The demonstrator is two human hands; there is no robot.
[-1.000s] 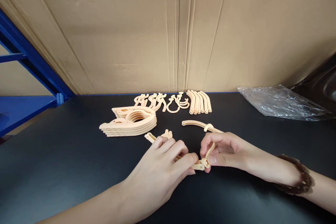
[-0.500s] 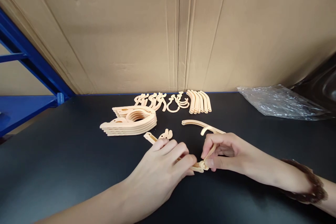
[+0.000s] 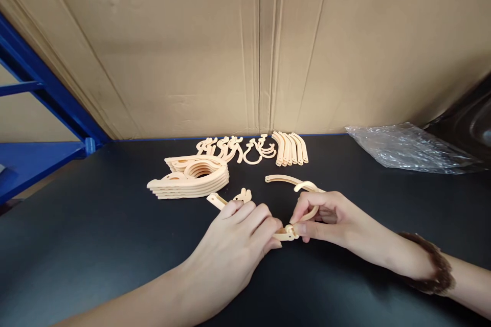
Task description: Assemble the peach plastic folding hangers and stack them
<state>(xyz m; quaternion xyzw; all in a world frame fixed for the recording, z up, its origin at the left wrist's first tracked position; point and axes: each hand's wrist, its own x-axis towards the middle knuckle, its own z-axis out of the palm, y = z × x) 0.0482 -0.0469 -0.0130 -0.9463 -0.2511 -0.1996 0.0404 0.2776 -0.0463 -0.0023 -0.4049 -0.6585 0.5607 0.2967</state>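
My left hand [image 3: 240, 237] is closed around a cream plastic hanger arm [image 3: 217, 200], whose far end pokes out beyond the fingers. Between my right thumb and fingertips is a cream hanger hook [image 3: 312, 210], its curved tip rising above my right hand [image 3: 326, 219]. The hook's base meets the near end of the hanger arm, and my fingers partly cover that joint. A rabbit-shaped cream piece [image 3: 243, 195] shows just past my left knuckles. Another curved hanger arm [image 3: 282, 179] lies on the table behind the hook, partly hidden by my right hand.
Stacked folded hangers [image 3: 192, 184] sit left of centre on the black table [image 3: 115, 245]. Behind them are several loose hooks [image 3: 253, 153] and a row of hanger arms [image 3: 290, 149]. A clear plastic bag [image 3: 410, 145] lies at back right. Cardboard [image 3: 172, 51] walls the rear; a blue frame [image 3: 49, 76] stands left.
Both hands have shifted slightly up and left with the hanger arm and hook. The hook's curved tip has turned a little, its base still at the arm's end.
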